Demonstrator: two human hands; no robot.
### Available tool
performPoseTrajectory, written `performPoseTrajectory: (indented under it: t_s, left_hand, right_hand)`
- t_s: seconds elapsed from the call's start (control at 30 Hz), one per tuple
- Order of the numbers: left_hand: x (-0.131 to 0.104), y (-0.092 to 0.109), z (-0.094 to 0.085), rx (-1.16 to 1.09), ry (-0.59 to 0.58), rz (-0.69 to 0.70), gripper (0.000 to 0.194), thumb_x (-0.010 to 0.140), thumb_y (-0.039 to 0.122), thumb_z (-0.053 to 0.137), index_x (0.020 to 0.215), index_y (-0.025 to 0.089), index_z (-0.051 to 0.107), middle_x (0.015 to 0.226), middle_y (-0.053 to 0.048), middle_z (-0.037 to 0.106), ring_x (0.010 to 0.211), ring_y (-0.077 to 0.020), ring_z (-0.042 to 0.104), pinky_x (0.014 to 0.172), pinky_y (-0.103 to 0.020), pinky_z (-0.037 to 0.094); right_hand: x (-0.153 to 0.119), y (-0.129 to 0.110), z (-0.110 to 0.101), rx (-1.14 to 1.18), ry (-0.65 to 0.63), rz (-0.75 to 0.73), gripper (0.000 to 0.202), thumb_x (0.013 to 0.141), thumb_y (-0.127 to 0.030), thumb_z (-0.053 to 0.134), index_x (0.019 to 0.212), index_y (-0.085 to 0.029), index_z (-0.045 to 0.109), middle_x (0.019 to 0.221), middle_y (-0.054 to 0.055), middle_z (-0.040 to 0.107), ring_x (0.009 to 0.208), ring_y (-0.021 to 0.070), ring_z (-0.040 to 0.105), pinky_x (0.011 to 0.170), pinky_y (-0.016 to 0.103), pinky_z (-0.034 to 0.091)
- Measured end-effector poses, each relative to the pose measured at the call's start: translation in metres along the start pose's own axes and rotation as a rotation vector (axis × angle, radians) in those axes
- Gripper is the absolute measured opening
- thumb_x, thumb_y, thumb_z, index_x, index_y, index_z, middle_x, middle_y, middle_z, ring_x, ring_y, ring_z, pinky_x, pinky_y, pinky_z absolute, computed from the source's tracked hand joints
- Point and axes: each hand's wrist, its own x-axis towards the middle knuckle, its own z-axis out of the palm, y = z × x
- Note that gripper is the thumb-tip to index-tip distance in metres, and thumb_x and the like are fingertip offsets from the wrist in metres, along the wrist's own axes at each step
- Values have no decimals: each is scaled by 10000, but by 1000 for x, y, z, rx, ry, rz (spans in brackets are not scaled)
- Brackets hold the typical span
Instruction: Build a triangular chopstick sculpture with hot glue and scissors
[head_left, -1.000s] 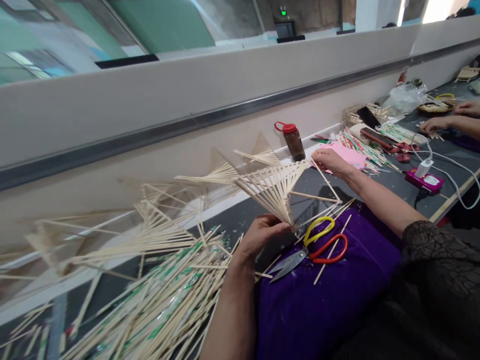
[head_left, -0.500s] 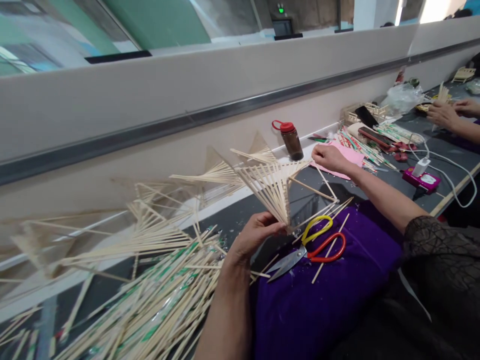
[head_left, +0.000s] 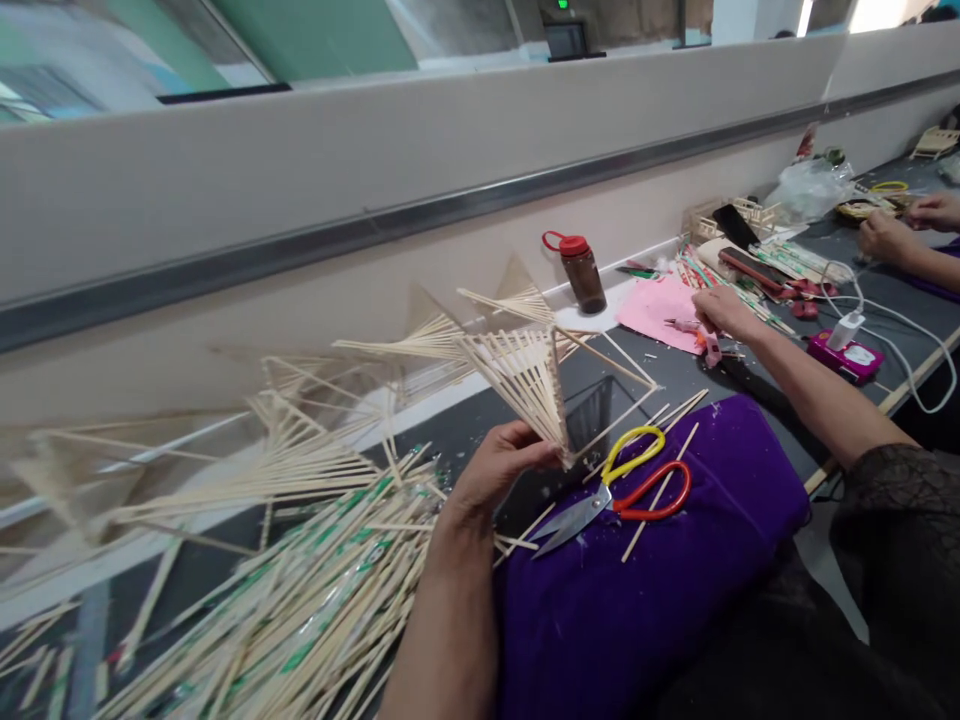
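Note:
My left hand (head_left: 517,462) is closed on the lower corner of a stick model (head_left: 517,380), a fan of thin pale wooden sticks with a triangular frame on its right. Over the edge of a pink sheet (head_left: 652,310), my right hand (head_left: 724,312) is closed on what looks like a glue gun (head_left: 705,342), with a metal tip pointing left and an orange and pink body; the fingers partly hide it. Scissors (head_left: 609,495) with one yellow and one red handle lie on purple cloth (head_left: 645,610) below the model, beside a few loose sticks.
A heap of wrapped sticks (head_left: 322,590) covers the left of the table. More stick models (head_left: 300,450) stand along the wall. A brown bottle (head_left: 581,275) with a red lid is behind. Purple power strip (head_left: 844,355) and white cable lie right; another person's hands (head_left: 889,238) are beyond.
My right hand has left the model's upper right corner and moved right to the glue gun, which now shows. My left hand still holds the model, which has turned slightly.

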Motion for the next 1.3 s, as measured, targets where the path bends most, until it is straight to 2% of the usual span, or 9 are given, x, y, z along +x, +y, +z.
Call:
performPoseTrajectory:
  t_s: [0.13, 0.3, 0.4, 0.5, 0.67, 0.8, 1.03, 1.17, 1.3]
  left_hand:
    - [0, -3, -4, -51, 37, 20, 186, 527, 303, 791, 615, 156, 717, 538, -33, 664, 475, -132, 552, 492, -239, 417]
    - [0, -8, -10, -96, 47, 49, 189, 527, 297, 800, 636, 157, 736, 554, -29, 673, 467, -119, 547, 475, -225, 403]
    - [1, -9, -12, -99, 46, 53, 193, 532, 296, 806, 645, 153, 742, 557, -33, 677, 471, -119, 551, 476, -223, 404]
    - [1, -8, -10, -91, 61, 61, 193, 538, 293, 806, 650, 149, 742, 554, -31, 677, 474, -117, 549, 482, -221, 408]
    - [-2, 1, -3, -67, 155, 110, 165, 560, 284, 788, 623, 149, 717, 552, -19, 674, 480, -113, 544, 492, -223, 418]
    - [-4, 10, 4, -42, 219, 142, 170, 592, 301, 761, 623, 147, 699, 550, -18, 670, 481, -117, 545, 491, -229, 414]
    - [3, 14, 30, -24, 229, 82, 229, 607, 328, 735, 724, 143, 668, 585, -4, 658, 481, -111, 550, 457, -215, 368]
    - [15, 0, 44, -10, 264, 66, 228, 633, 320, 696, 776, 147, 658, 613, 10, 648, 460, -108, 542, 455, -225, 377]
    - [26, -18, 46, 10, 322, 74, 170, 649, 290, 682, 716, 145, 626, 542, 16, 602, 467, -107, 529, 452, -216, 363]
  right_hand:
    - [-19, 21, -20, -301, -42, -64, 324, 882, -312, 499, 613, -151, 577, 554, 48, 600, 524, 113, 522, 559, 258, 344]
    - [-28, 35, -25, -471, -30, -113, 175, 752, -137, 615, 874, -173, 735, 980, 99, 731, 794, 190, 629, 660, 285, 387]
    - [-36, 20, -12, -464, -33, -92, 180, 824, -296, 605, 778, -184, 740, 742, 74, 719, 690, 190, 616, 616, 293, 387]
    - [-46, -9, 14, -187, -184, -129, 361, 873, -417, 531, 666, -169, 691, 577, 35, 644, 578, 142, 579, 575, 265, 397]
    - [-54, -48, 57, 491, -328, -144, 499, 810, -411, 589, 1268, -211, 576, 1173, 79, 660, 792, 137, 663, 550, 213, 474]
    - [-46, -54, 72, 647, -283, -136, 509, 803, -438, 599, 1253, -201, 578, 1199, 85, 646, 809, 140, 658, 539, 203, 477]
    - [-21, -38, 101, 178, -173, -272, 327, 833, -286, 557, 1112, -172, 685, 977, 42, 708, 804, 163, 628, 695, 278, 494]
    - [-7, -28, 117, -236, -137, -306, 272, 863, -231, 543, 1050, -179, 733, 1062, 76, 707, 968, 200, 629, 848, 303, 459]
    - [2, -26, 126, -440, -163, -268, 288, 895, -282, 538, 1085, -196, 736, 1083, 81, 695, 942, 195, 637, 797, 275, 444]
